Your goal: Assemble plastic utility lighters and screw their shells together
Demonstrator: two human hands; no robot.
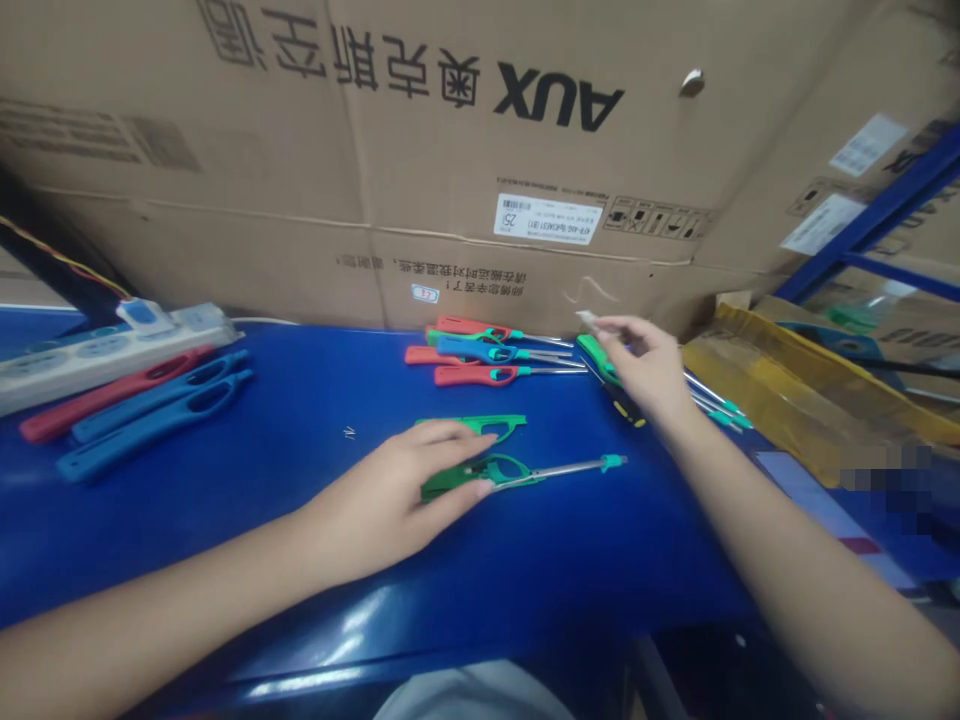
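Observation:
My left hand [409,485] lies on the blue table [300,440], fingers closed around the handle of a green long-nosed lighter [525,470] whose metal tube points right. A separate green handle shell [480,424] lies just beyond my fingers. My right hand [649,365] hovers farther right and back, pinching a small pale part [589,319] between thumb and fingertips. Under that hand lie another green lighter [600,355] and a dark screwdriver [626,412].
A pile of red, blue and green lighters [480,355] lies at the back centre. Red and blue handle shells [150,400] and a white power strip [112,345] sit at the left. Large cardboard boxes [450,150] wall the back; yellow bags [787,390] are at the right.

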